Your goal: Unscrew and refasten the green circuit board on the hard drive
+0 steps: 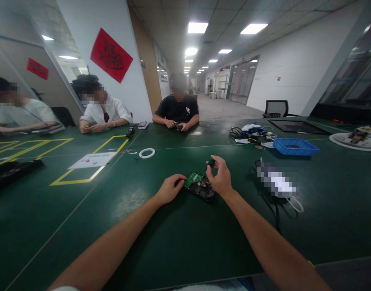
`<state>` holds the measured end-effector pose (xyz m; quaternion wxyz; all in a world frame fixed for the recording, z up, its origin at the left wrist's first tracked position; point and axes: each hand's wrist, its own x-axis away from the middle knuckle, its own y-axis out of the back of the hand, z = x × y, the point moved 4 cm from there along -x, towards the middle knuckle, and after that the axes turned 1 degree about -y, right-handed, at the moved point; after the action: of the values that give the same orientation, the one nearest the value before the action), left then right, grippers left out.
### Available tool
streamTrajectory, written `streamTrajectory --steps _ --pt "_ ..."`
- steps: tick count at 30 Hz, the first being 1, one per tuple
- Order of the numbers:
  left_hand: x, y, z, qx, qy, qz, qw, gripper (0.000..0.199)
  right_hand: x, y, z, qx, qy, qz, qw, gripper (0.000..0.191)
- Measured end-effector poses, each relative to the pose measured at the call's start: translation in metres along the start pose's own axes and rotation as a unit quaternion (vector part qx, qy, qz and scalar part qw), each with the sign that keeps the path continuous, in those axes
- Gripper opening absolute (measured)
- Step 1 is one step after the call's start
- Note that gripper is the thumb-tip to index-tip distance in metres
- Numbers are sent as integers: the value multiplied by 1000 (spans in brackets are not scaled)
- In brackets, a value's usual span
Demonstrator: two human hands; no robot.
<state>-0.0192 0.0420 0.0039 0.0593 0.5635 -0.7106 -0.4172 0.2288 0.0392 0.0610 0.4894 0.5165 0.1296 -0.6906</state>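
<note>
Green table [161,238] spreads before us in the head view, our bare forearms reaching in from the bottom edge. Near the middle of it lies a small black device [203,194], flat and slightly turned, with a green circuit board [192,179] on its upper left part. Our left hand [172,188] is partly closed, fingertips at the device's left corner; we cannot tell whether it grips or only rests there. Our right hand [219,176] pinches a green-handled tool [211,162] between thumb and fingers, its thin shaft angled down toward the device; we cannot make out whether the tip touches. To our right are a blurred pale object [277,182] with cords, and beyond it a blue tray [296,152]. Ahead to the left lies a white ring [142,155]. Across from us sits a person in a black shirt [177,108], hands together around something dark.
</note>
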Motion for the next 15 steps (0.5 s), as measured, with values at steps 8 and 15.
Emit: streamTrajectory --steps 8,15 --pt "-1 -1 -1 0 4 -1 1000 25 2 2 2 25 -9 9 1000 41" --pt "0 -1 -1 3 4 -2 1000 25 6 -3 -2 25 -32 2 999 48"
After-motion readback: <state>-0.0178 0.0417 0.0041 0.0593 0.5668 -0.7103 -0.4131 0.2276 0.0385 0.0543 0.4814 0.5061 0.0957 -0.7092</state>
